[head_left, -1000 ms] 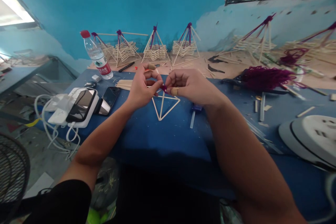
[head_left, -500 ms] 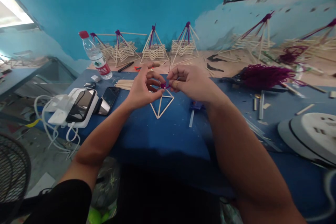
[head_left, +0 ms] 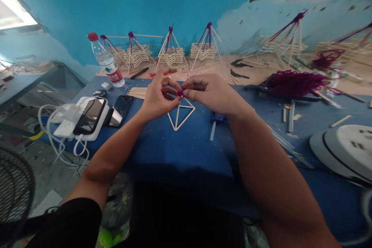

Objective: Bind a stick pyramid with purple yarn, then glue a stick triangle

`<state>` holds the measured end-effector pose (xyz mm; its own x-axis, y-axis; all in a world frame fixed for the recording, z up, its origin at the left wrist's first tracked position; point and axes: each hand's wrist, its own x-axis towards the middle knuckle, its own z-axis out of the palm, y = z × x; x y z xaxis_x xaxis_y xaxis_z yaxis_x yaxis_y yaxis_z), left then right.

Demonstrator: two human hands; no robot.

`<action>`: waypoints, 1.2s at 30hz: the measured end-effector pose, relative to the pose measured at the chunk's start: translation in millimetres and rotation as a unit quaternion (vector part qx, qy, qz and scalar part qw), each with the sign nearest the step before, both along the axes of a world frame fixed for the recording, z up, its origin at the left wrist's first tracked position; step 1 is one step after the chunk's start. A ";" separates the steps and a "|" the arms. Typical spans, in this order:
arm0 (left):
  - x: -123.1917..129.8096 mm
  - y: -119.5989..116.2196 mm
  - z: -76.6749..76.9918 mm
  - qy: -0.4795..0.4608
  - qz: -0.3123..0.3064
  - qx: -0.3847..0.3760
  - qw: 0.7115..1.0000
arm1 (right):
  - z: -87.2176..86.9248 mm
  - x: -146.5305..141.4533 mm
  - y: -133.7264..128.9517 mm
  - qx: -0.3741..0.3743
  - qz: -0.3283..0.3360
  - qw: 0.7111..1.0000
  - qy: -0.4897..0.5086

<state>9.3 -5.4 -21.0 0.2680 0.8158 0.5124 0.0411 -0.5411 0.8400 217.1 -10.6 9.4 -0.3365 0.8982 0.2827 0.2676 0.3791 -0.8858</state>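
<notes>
A small frame of thin wooden sticks (head_left: 185,117) stands on the blue tabletop, its lower sticks forming triangles. Purple yarn (head_left: 180,93) is bunched at its top joint. My left hand (head_left: 159,96) pinches this yarn-wrapped top between thumb and fingers, with the index finger raised. From the other side, my right hand (head_left: 209,92) closes thumb and fingers on the yarn, and its fingertips almost meet those of the left. The fingers partly cover the joint and the upper sticks.
Finished-looking stick pyramids (head_left: 171,52) line the wall. Loose sticks (head_left: 137,92), a water bottle (head_left: 112,70), phones (head_left: 121,109) and a charger lie left. A blue glue gun (head_left: 217,117), purple yarn bundle (head_left: 290,84) and white round power strip (head_left: 345,149) are to the right.
My right hand has moved slightly left, bringing its fingertips closer to my left fingers at the yarn. The stick frame's lower part has shifted a little to the right.
</notes>
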 end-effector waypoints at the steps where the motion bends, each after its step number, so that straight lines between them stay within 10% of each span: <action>1: 0.4 -0.4 0.5 0.000 0.000 -0.001 1.000 | -0.6 0.5 0.1 -0.004 -0.004 1.000 -0.003; 26: -1.1 3.6 3.9 -0.052 -0.029 -0.104 0.993 | 7.7 -11.3 -11.3 0.077 -0.036 0.996 0.004; 36: -0.9 0.9 8.9 -0.055 -0.031 -0.123 0.990 | 17.6 -2.0 -13.0 -0.005 0.013 0.974 -0.227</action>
